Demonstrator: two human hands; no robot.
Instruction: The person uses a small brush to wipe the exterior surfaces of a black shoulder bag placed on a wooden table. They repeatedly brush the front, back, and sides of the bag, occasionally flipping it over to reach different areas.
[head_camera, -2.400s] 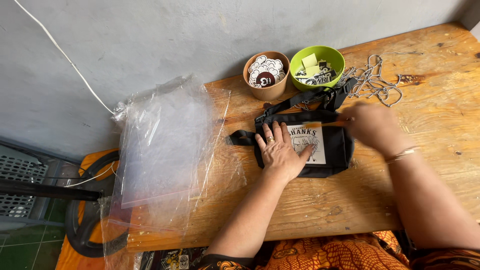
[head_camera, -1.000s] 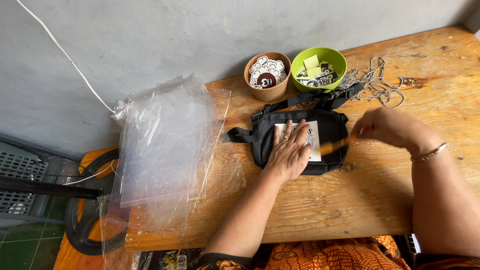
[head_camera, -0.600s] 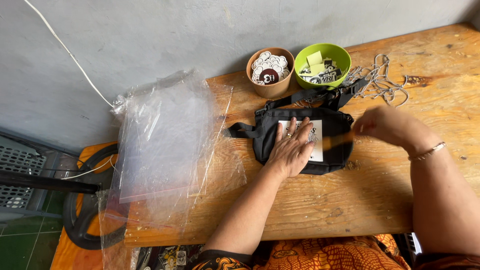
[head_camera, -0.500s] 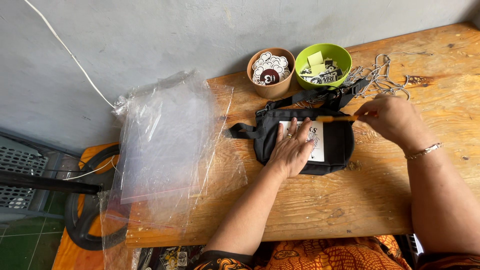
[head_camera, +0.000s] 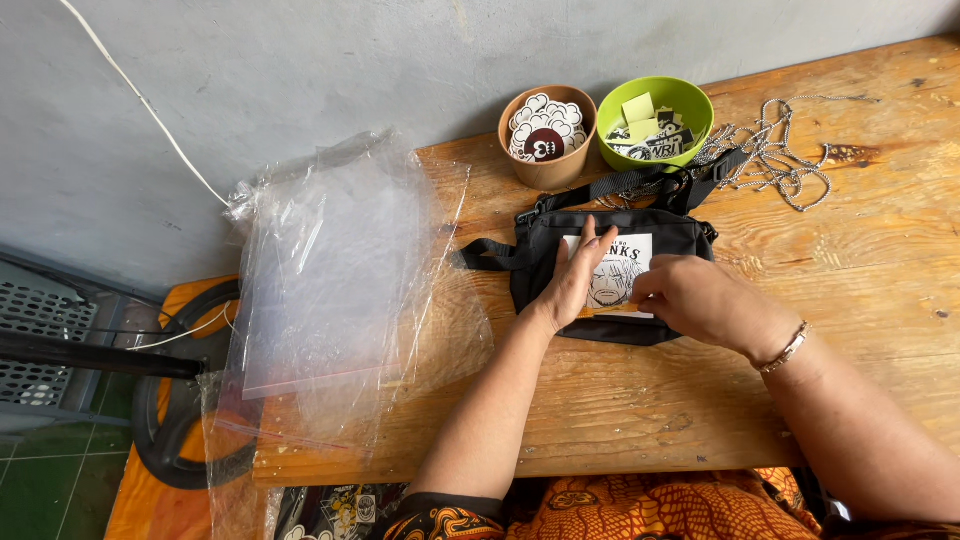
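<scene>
A black waist bag (head_camera: 540, 270) lies flat on the wooden table (head_camera: 880, 260) with its strap (head_camera: 620, 185) trailing toward the bowls. On its front sits a white card (head_camera: 630, 262) with a drawn face. My left hand (head_camera: 575, 275) rests flat on the card's left part, fingers spread and pointing away from me. My right hand (head_camera: 700, 300) is at the card's lower right corner, fingers pinched on a thin orange strip (head_camera: 612, 312) that runs along the card's bottom edge.
A brown cup (head_camera: 545, 170) of round stickers and a green bowl (head_camera: 690, 100) of small cards stand behind the bag. A metal ball chain (head_camera: 780, 160) lies at the back right. Clear plastic bags (head_camera: 330, 270) overhang the table's left end.
My right hand has come down from the bag's upper right to the card's lower edge, bringing the orange strip with it. My left hand stays pressed on the card.
</scene>
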